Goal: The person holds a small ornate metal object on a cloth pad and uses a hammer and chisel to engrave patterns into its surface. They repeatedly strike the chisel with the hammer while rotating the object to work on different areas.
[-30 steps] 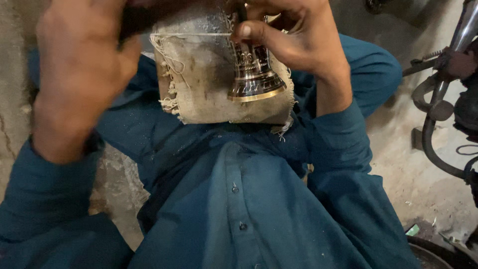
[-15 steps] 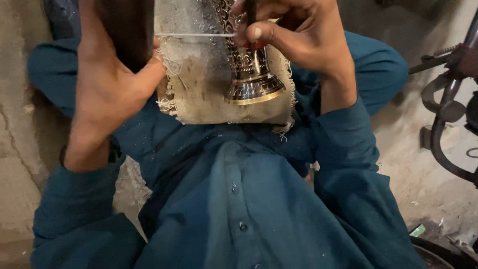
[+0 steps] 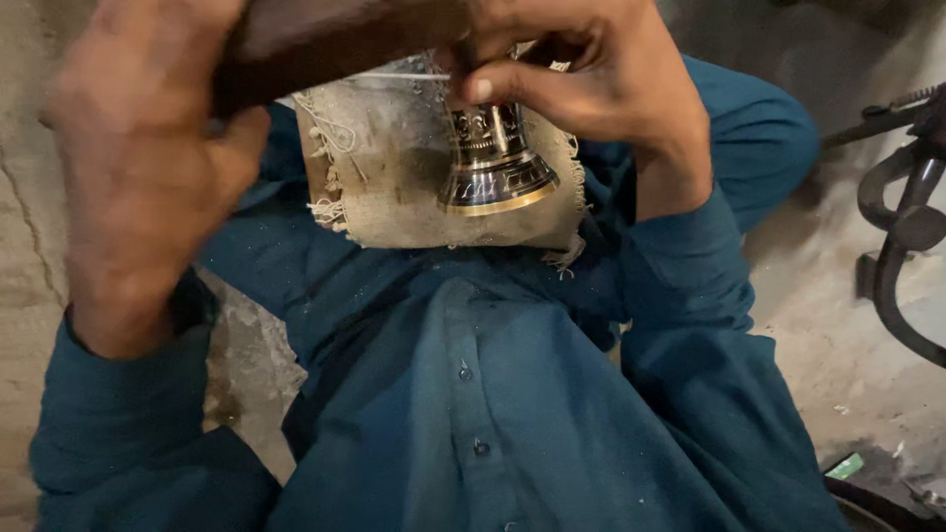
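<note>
The right hand (image 3: 581, 94) grips the upper part of a small brass bell (image 3: 493, 163), held against a frayed cloth pad (image 3: 384, 187) above the lap. The left hand (image 3: 148, 167) is closed around a dark wooden tool (image 3: 335, 39) crossing above the bell

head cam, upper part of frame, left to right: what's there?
left hand → frayed cloth → brass bell → right hand → dark metal frame at the right edge.

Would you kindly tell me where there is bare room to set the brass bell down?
Bare floor lies between the right sleeve and the dark metal frame. A smaller patch shows inside the left arm. It is crowded up top: left hand, right hand, brass bell and frayed cloth.
</note>
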